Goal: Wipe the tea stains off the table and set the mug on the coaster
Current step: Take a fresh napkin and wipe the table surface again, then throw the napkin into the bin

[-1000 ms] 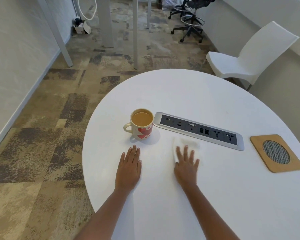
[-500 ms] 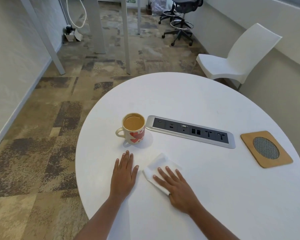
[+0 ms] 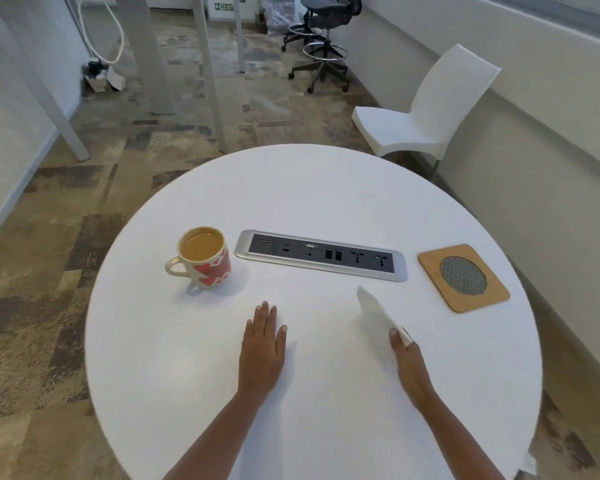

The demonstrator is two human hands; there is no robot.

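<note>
Right hand (image 3: 411, 365) and tissue (image 3: 374, 311) now farther right.

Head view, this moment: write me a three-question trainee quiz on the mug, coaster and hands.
1. True or false: the mug stands on the coaster.
2. Which hand grips the white tissue? A) left B) right C) both
3. Fill in: the left hand lies ____ on the table.

Key: 1. False; it stands left of the socket strip, the coaster right. 2. B, the right hand. 3. Flat.
</note>
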